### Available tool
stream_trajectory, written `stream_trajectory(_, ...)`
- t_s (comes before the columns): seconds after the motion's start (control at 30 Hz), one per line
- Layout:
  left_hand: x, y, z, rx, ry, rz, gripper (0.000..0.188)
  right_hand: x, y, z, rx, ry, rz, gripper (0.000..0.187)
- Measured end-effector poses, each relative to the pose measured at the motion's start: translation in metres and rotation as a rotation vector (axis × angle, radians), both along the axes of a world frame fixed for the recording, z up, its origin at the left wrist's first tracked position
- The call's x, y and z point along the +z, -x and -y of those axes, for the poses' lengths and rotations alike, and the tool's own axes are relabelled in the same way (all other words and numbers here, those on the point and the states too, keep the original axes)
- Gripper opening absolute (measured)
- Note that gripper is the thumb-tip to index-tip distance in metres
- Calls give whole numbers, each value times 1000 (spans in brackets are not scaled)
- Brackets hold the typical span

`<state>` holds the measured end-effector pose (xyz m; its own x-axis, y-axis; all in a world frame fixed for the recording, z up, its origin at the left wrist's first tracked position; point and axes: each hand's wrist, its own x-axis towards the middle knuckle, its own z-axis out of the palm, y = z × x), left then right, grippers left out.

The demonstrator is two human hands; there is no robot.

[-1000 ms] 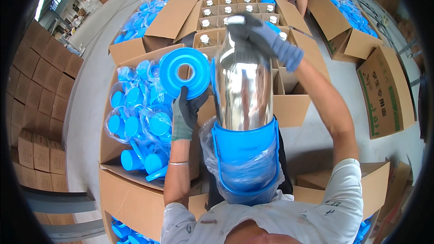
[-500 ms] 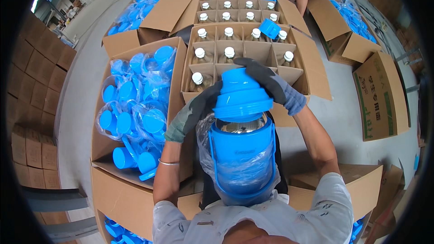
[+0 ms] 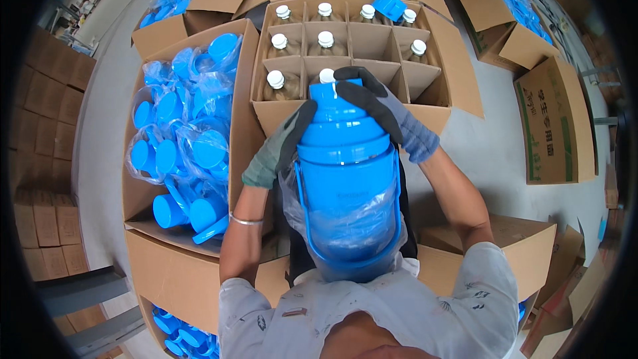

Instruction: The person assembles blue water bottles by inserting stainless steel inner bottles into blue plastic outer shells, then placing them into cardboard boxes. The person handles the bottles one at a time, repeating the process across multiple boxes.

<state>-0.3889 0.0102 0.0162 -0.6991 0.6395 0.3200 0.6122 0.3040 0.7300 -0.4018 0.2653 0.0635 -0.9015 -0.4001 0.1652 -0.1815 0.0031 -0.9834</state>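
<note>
A blue jug (image 3: 349, 183) with a carrying handle stands against my lap, its lower half wrapped in clear plastic film. On its mouth rests a stepped blue lid (image 3: 340, 134), roughly level with the rim. My left hand (image 3: 284, 147), in a dark-and-green glove, is closed round the lid's left side. From the upper right my right hand (image 3: 389, 110), in a grey-blue glove, grips the lid's top and right side. Just beyond is a divided carton (image 3: 292, 112) of clear bottles with white caps; one such bottle (image 3: 279, 83) stands near my left fingers.
To the left an open carton (image 3: 242, 93) holds blue cups (image 3: 211, 148) in plastic bags. A blue part (image 3: 389, 6) lies across bottles in the divided carton. On the right stands a printed carton (image 3: 555, 126). Another person's arm shows at the top edge.
The lid has come down from a tilt above the jug's opening onto its rim, covering the shiny inside. Both hands moved with it. The view has shifted slightly.
</note>
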Motion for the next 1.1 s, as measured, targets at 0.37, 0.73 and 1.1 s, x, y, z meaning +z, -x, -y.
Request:
stream_trajectory(0.37,29,-17,-17,75,130,-234,56,-14,-3,-3,-18,178,264,51)
stream_trajectory(0.73,80,-65,-69,528,221,40,72,-62,9,-7,150,563,288,53)
stream_trajectory(1.1,-57,-68,-71,280,-918,1182,50,102,-46,-23,177,64,-236,72)
